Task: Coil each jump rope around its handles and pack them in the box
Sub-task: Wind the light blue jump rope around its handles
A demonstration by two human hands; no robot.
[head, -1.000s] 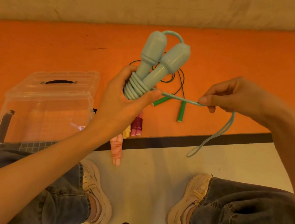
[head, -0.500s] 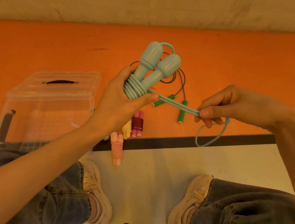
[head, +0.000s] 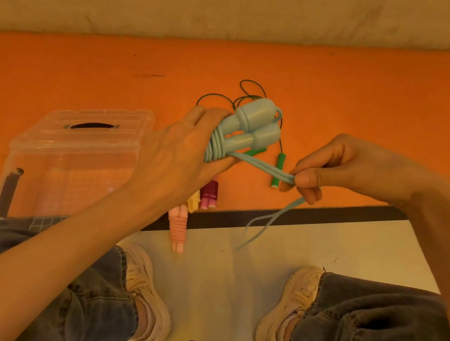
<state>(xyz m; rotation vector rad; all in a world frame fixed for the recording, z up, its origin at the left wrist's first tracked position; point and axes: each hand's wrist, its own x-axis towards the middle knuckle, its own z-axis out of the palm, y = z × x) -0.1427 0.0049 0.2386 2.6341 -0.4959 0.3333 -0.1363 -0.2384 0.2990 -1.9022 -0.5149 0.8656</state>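
L hand gripping coiled blue handles, R hand pinching doubled cord taut.

Open orange floor right of the green jump rope and behind it toward the wall. Blocked on the left by the clear box, lid shut. Crowded under the left hand: pink coiled rope, yellow one, magenta one, close together. Free white floor between the two shoes, apart from the dangling blue rope end.
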